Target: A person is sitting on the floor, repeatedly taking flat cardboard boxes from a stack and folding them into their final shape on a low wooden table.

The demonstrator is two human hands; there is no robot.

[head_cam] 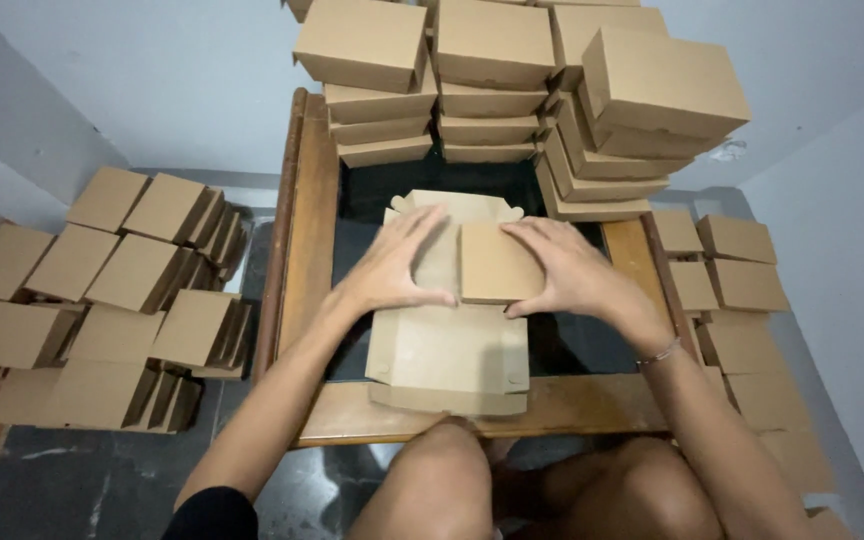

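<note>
Both hands are working on a flat brown cardboard box blank [449,345] that is lying on the dark top of a wooden-framed table [314,230], roughly at its centre and directly in front of the person. The left hand [397,265] is resting palm-down on the left half of the blank, fingers spread and extended toward the far edge, thumb pointing toward the middle. The right hand [564,265] is lying on a folded side flap [497,262], fingers spread over its top and right edge and thumb at its lower corner, pressing the flap flat rather than pinching it. A thin bracelet [659,352] is sitting on the right wrist. At the far end of the table, assembled cardboard boxes [512,75] are standing in several stacks, the right-hand ones tilting. More boxes are lying on the floor to the left [102,300] and to the right [737,280] of the table.
</note>
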